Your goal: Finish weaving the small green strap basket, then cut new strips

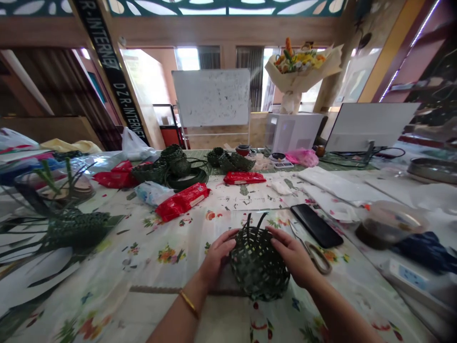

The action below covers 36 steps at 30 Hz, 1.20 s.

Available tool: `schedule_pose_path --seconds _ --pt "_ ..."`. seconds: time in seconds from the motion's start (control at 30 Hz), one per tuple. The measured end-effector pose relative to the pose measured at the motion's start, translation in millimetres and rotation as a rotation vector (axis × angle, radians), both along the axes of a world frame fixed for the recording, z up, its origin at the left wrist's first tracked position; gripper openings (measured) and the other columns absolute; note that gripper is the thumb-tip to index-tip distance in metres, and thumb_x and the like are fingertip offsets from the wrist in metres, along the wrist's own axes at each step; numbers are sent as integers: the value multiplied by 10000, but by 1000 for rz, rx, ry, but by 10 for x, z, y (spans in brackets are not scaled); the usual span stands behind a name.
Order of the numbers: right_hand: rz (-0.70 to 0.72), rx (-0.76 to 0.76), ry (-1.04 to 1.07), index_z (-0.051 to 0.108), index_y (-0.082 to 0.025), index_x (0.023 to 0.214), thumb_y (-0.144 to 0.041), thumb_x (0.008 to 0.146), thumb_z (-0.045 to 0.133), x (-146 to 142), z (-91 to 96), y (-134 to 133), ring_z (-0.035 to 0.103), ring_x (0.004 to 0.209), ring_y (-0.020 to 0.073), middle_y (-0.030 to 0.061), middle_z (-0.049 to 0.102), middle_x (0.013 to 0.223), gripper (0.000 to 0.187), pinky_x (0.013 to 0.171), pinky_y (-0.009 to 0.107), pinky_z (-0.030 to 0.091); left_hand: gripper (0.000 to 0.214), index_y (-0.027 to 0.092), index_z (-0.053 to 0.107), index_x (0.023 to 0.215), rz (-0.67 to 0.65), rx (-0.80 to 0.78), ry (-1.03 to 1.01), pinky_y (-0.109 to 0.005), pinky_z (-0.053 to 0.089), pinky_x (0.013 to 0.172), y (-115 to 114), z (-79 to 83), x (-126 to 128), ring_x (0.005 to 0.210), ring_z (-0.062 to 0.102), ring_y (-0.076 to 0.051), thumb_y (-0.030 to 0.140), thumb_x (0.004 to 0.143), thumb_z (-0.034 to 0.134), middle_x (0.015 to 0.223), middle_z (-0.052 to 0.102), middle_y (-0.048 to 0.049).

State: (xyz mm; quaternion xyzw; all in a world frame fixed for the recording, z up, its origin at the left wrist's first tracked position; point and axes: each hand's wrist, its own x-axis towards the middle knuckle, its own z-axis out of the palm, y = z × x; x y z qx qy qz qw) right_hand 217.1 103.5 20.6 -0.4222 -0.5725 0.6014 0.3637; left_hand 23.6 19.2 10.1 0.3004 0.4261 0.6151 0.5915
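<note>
A small dark green woven basket is tilted on the table in front of me, its openwork side facing up. Two loose strips stick up from its far edge. My left hand grips the basket's left rim, thumb on top. On the opposite side my right hand closes round the right rim. The fingertips of both hands are partly hidden behind the weave. Just right of my right hand lie scissors with tan handles, beside a black phone.
Red packets and finished-looking green woven pieces lie across the table's far part. A partly woven piece with long loose strips sits at left. At right are a plastic tub, a power strip and a monitor.
</note>
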Motion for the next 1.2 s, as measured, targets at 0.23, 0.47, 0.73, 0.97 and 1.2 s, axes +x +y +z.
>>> schedule_pose_path --seconds 0.23,0.47,0.73,0.97,1.2 --pt "52 -92 130 685 -267 1053 -383 707 708 -31 46 -75 604 986 231 24 691 1086 366 838 341 453 449 201 571 1167 -193 18 -170 -226 444 611 -77 37 27 698 589 -132 262 731 659 956 658 -66" --pt "174 -445 330 684 -182 974 -438 799 622 -71 134 -153 666 778 192 61 732 880 316 706 291 492 434 148 595 1126 -96 -24 -68 -263 474 656 -59 72 -15 711 610 -160 268 717 674 880 672 -78" --pt "338 -675 344 683 -169 1037 -519 883 428 -102 165 -257 681 900 233 74 744 904 460 896 362 470 432 122 601 1102 -60 -10 -97 -247 460 584 -68 112 -38 647 609 -163 309 716 651 803 676 -78" --pt "365 -762 408 660 -139 1103 -526 914 357 -140 198 -317 688 908 221 81 746 915 526 935 361 455 403 112 586 1118 -95 -6 -194 -239 445 541 -89 152 -13 585 585 -147 311 768 591 738 660 -60" --pt "329 -803 464 659 -125 1090 -502 904 411 -154 157 -315 695 889 210 72 754 873 489 943 343 460 362 111 613 1079 -141 -136 -330 -249 461 567 -79 166 25 577 598 -139 369 836 539 797 688 -62"
